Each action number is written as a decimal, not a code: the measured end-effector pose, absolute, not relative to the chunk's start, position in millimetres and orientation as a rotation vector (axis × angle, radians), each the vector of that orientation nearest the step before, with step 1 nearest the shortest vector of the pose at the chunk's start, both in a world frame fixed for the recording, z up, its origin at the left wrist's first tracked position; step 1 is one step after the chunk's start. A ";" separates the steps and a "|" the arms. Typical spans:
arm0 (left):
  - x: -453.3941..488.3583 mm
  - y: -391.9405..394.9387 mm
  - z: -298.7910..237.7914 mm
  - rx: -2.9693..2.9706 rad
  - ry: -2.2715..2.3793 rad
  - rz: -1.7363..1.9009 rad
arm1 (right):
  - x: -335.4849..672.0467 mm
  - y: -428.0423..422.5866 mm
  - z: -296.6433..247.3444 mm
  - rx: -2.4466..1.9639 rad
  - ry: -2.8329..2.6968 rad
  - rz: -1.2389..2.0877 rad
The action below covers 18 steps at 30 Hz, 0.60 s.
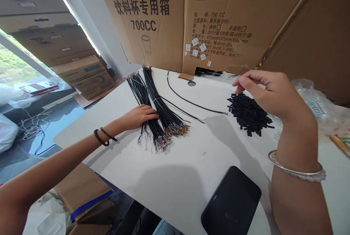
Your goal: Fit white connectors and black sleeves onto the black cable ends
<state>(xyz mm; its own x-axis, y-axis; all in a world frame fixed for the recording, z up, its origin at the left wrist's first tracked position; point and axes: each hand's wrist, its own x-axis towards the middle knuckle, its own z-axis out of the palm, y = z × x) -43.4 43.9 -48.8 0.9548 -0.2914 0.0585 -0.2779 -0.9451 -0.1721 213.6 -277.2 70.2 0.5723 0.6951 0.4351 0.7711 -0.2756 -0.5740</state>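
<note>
Lying in bundles on the white tabletop (186, 173), black cables (158, 100) sit under the left hand (139, 116), fingers curled over them, grip unclear. The right hand (269, 91), fingertips drawn together, contents indiscernible, is over small black pieces (247, 114).

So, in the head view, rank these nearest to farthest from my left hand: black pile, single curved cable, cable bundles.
1. Cable bundles, touching your left hand.
2. Single curved cable, right of them.
3. Black pile, farther right.
</note>
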 end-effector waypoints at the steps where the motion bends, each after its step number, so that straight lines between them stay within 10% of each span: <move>1: -45.3 43.5 -48.2 -2.945 0.430 -0.115 | 213.5 -277.4 70.3 -2.038 -1.158 -0.130; 18: -31.7 43.4 -36.5 -2.908 0.715 0.128 | 142.2 -171.4 16.4 -1.935 -1.869 0.455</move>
<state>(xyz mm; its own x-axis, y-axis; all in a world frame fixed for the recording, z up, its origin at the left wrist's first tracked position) -31.7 43.4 -36.5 0.8832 -0.4541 -0.1169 -0.4664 -0.8764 -0.1195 142.2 -171.4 16.4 0.0478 0.9977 0.0484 0.8640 -0.0170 -0.5032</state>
